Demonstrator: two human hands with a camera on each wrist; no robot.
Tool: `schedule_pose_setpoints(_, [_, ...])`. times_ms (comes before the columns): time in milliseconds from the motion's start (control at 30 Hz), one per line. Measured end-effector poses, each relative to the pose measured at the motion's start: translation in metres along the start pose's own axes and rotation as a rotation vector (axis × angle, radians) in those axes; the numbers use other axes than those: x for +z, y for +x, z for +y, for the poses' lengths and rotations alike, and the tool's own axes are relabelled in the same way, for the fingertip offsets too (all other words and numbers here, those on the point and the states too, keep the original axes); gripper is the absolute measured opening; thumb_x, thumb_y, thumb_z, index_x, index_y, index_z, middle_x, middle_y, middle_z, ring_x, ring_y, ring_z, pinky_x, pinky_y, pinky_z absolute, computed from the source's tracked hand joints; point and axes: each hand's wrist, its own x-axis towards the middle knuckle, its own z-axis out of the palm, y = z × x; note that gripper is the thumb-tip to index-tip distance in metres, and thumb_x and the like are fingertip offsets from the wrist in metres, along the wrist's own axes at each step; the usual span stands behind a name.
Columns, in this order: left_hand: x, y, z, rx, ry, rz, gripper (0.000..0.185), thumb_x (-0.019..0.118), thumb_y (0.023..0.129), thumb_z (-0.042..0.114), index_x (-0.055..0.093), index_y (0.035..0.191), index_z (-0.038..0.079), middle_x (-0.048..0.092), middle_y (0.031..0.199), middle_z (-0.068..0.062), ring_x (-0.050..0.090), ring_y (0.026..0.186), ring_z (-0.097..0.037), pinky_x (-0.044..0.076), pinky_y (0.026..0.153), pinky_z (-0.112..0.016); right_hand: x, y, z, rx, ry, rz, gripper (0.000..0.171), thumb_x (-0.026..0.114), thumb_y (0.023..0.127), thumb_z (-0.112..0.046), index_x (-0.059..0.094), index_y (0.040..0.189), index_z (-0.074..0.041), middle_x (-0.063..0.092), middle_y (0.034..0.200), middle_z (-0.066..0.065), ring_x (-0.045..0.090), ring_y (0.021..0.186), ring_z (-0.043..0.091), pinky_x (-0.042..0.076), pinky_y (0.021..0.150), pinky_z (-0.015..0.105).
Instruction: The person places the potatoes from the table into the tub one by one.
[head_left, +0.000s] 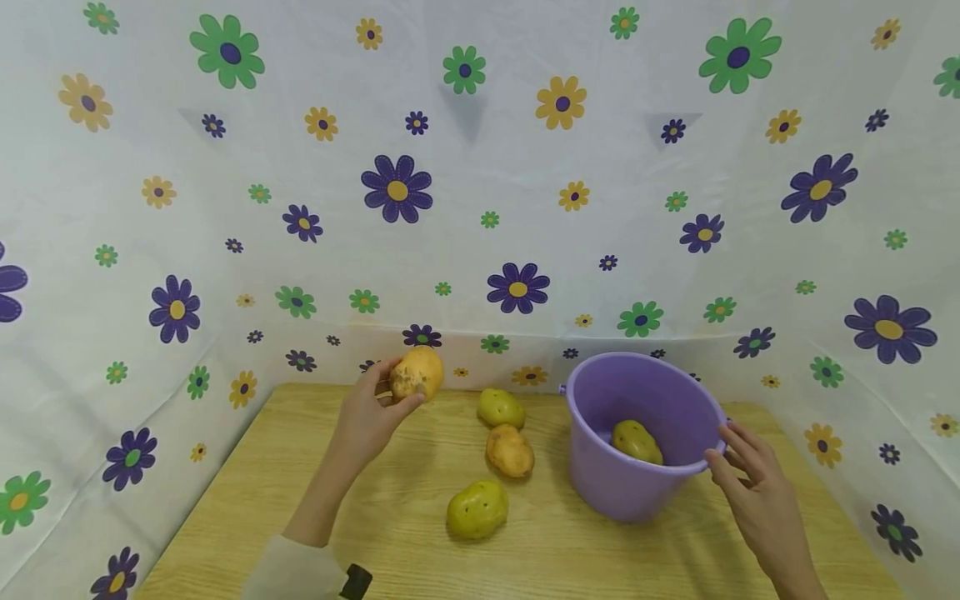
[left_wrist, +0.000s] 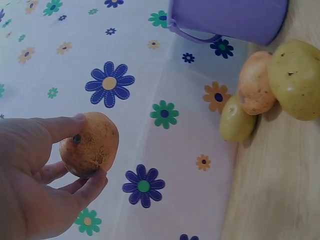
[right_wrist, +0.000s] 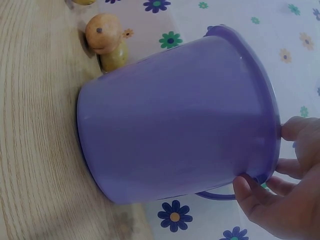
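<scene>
My left hand (head_left: 369, 417) holds a tan-skinned potato (head_left: 417, 373) up over the back left of the table, thumb and fingers around it. Dark, rough patches mark its skin in the left wrist view. On the right, a purple bucket (head_left: 617, 492) stands on the table with a greenish-yellow potato (head_left: 636, 442) inside. My right hand (head_left: 761, 492) grips the bucket's rim at its right side, seen closely in the right wrist view. Between the hands lie a greenish potato (head_left: 501, 409) at the back, a tan potato (head_left: 510, 451) against it, and another greenish potato (head_left: 477, 509) nearer me.
The light wooden table (head_left: 247, 500) carries all of this. A white flower-printed sheet (head_left: 450, 250) rises behind the table and along both sides. The bucket's purple handle (left_wrist: 195, 38) hangs by its side in the left wrist view.
</scene>
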Motion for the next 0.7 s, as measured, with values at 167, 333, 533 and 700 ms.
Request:
schedule_pose_setpoints(167, [-0.007,0.003,0.012,0.032,-0.028,-0.011,0.067,0.078,0.093,0.008,0.044,0.15,-0.001,0.053,0.14,-0.021,0.055,0.126,-0.035,0.054,0.103,-0.045,0.0,0.0,0.001,0.002,0.006,-0.005,0.052,0.06,0.107,-0.019,0.047,0.149,0.008,0.037,0.155,0.024,0.043,0.107,-0.02,0.044,0.078,0.003])
schedule_pose_setpoints(333, [-0.012,0.003,0.022,0.036,-0.006,-0.011,0.067,0.079,0.093,0.011,0.045,0.15,0.001,0.055,0.137,-0.019,0.057,0.123,-0.034,0.054,0.102,-0.045,0.0,0.0,-0.001,-0.004,-0.001,0.0,0.052,0.059,0.107,-0.021,0.047,0.15,0.007,0.037,0.154,0.025,0.043,0.108,-0.02,0.045,0.078,0.003])
schedule_pose_setpoints(533, [-0.015,0.003,0.029,0.044,0.014,-0.008,0.067,0.078,0.093,0.01,0.045,0.151,0.002,0.056,0.135,-0.019,0.057,0.121,-0.033,0.055,0.1,-0.046,0.0,0.0,-0.001,-0.015,0.003,0.003,0.052,0.059,0.107,-0.019,0.047,0.149,0.008,0.037,0.154,0.026,0.044,0.108,-0.019,0.045,0.079,0.003])
schedule_pose_setpoints(700, [-0.014,0.005,0.03,0.04,0.022,-0.009,0.068,0.079,0.093,0.011,0.044,0.151,0.002,0.055,0.138,-0.02,0.057,0.123,-0.034,0.054,0.102,-0.047,0.0,-0.001,0.0,-0.003,0.006,-0.009,0.052,0.059,0.107,-0.019,0.046,0.15,0.008,0.036,0.155,0.025,0.043,0.108,-0.019,0.044,0.078,0.003])
